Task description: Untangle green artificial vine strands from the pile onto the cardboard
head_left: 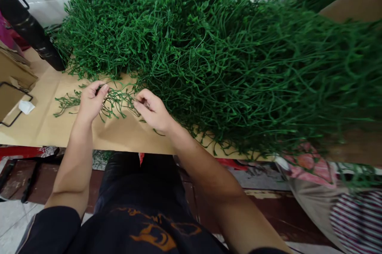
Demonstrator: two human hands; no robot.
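Note:
Thin green artificial stems (115, 100) lie between my two hands, over the brown paper-covered table (56, 126). My left hand (93, 98) pinches some of them, with thumb and index finger meeting near the stems' upper part. At the right end of the same stems, my right hand (151, 108) is closed, its thumb and fingers pressed together on a stem. A few more green sprigs (68, 102) rest on the paper left of my left hand. Behind and right of both hands rises a large heap of green stems (191, 47).
A black bottle (32, 31) leans at the back left. Near the left edge are a cardboard box (12, 75), a black wire frame (18, 116) and a white scrap (26, 106). Another person's striped clothing (358, 218) shows at lower right.

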